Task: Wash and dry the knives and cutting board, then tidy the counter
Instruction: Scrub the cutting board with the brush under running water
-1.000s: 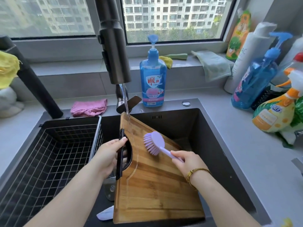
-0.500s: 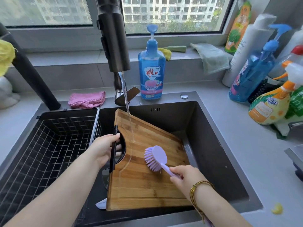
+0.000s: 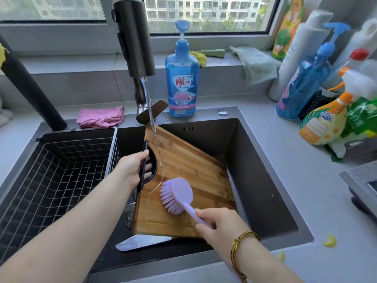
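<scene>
A wooden cutting board point(image 3: 195, 170) leans tilted inside the dark sink point(image 3: 255, 160), under water running from the faucet point(image 3: 134, 37). My left hand point(image 3: 132, 168) grips the board's black handle at its left edge. A purple scrub brush point(image 3: 177, 196) presses its bristles on the board's lower middle, and my right hand point(image 3: 220, 223) is closed on its handle. A knife blade point(image 3: 142, 242) pokes out from under the board's near edge; the rest of it is hidden.
A wire basket point(image 3: 61, 170) fills the sink's left half. A pink cloth point(image 3: 100, 118) and a blue soap bottle point(image 3: 182, 78) stand behind the sink. Spray bottles point(image 3: 326, 119) crowd the right counter, where yellow scraps point(image 3: 330, 241) lie. Cloths point(image 3: 257, 64) rest on the sill.
The brush has slid down the board from near its top toward the lower middle. The board has sunk lower in the sink, with my left hand still on its handle.
</scene>
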